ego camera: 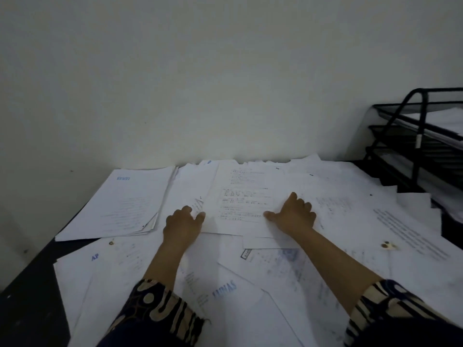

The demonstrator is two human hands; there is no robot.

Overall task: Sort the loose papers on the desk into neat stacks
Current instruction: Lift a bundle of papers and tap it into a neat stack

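A printed sheet point(239, 204) lay at the centre of the dark desk point(30, 296), between the two hands. The left hand point(184, 222), at the sheet's 8 o'clock corner, pinched its left edge between thumb and curled fingers. The right hand point(294, 214), at its 4 o'clock, rested with loosely spread fingers on the right edge, thumb pointing across the page. A squared stack point(125, 204) sat at 10 o'clock, loose papers point(275, 284) overlapped toward 6 o'clock, and a black wire tray point(421, 146) stood at 2 o'clock.
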